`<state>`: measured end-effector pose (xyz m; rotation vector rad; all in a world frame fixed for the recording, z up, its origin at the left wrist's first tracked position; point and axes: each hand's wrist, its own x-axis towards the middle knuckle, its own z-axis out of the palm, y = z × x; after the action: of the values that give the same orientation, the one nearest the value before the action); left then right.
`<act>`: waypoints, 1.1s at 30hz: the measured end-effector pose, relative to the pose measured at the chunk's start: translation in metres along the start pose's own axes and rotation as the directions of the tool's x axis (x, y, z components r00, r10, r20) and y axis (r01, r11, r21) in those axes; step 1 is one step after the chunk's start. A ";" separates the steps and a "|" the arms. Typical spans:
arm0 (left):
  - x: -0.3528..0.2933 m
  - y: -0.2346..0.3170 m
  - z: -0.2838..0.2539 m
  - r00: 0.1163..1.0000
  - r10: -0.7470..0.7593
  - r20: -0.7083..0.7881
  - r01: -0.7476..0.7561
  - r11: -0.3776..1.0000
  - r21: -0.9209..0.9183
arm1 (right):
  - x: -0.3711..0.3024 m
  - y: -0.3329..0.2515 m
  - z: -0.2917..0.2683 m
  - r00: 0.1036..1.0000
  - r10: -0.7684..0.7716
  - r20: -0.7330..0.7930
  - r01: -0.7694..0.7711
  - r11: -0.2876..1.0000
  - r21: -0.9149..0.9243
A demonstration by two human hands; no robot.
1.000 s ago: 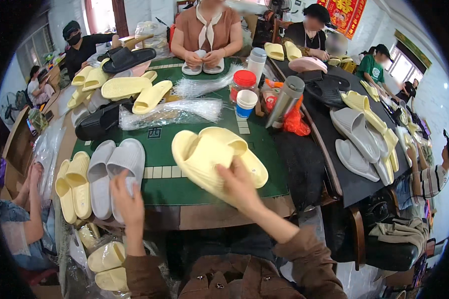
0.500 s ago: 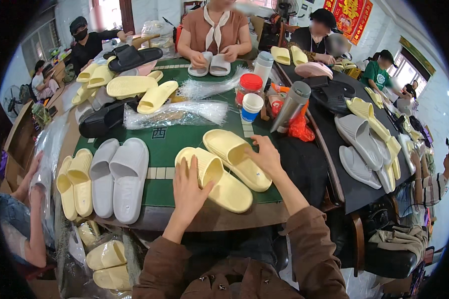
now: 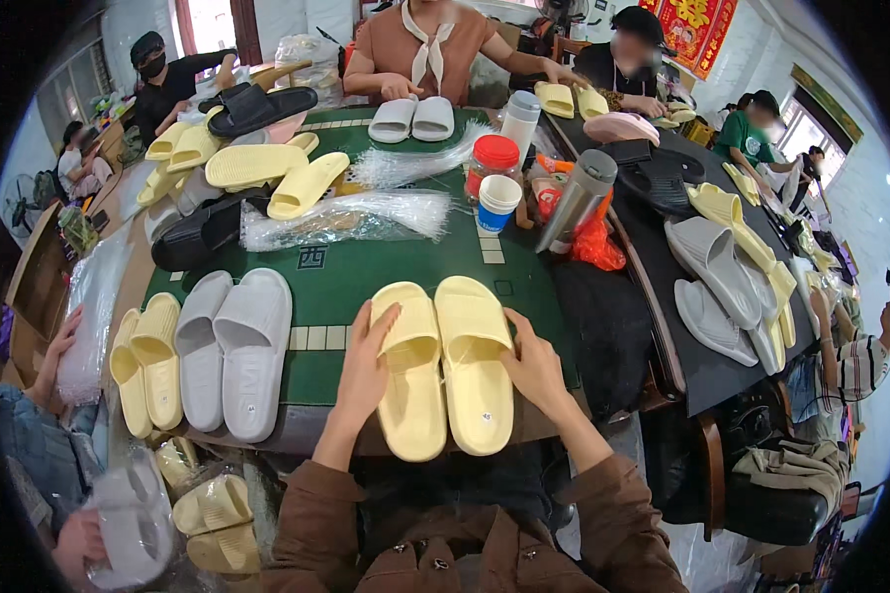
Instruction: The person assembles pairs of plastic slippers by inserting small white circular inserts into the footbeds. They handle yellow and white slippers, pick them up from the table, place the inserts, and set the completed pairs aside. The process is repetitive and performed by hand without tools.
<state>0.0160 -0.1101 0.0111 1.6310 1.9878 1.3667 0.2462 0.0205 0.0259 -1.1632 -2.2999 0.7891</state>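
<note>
The pale yellow slippers [image 3: 412, 400] are at the near edge of the green table mat [image 3: 331, 284], side by side, toes pointing away from the person. The left hand [image 3: 364, 371] grasps the left slipper at its outer side, thumb over the strap; the right hand [image 3: 536, 364] grasps the other from its outer side. Such a hold, I think, makes the two even. Whether the soles bear on the table, I cannot tell. Leftward, grey slippers [image 3: 255, 371] and smaller yellow slippers [image 3: 158, 364] lie in pairs, perhaps for easy matching. Beyond, a paper cup [image 3: 498, 203] stands upright.
</note>
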 end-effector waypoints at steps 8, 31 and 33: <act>0.005 0.016 0.017 0.999 0.034 0.010 -0.033 0.998 -0.045 | -0.010 0.015 -0.009 0.992 -0.039 -0.118 0.029 0.996 -0.087; -0.007 0.042 -0.009 0.976 0.217 0.024 -0.218 0.976 0.018 | -0.028 -0.049 -0.080 0.972 -0.135 0.192 -0.119 0.420 0.900; -0.005 0.066 -0.002 0.971 0.237 -0.018 -0.237 0.971 -0.021 | -0.025 -0.080 -0.081 0.963 -0.181 0.199 -0.124 0.357 0.926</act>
<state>0.0593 -0.1188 0.0611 1.9028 1.8242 1.4793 0.2630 -0.0156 0.1354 -0.4320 -1.4556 1.9963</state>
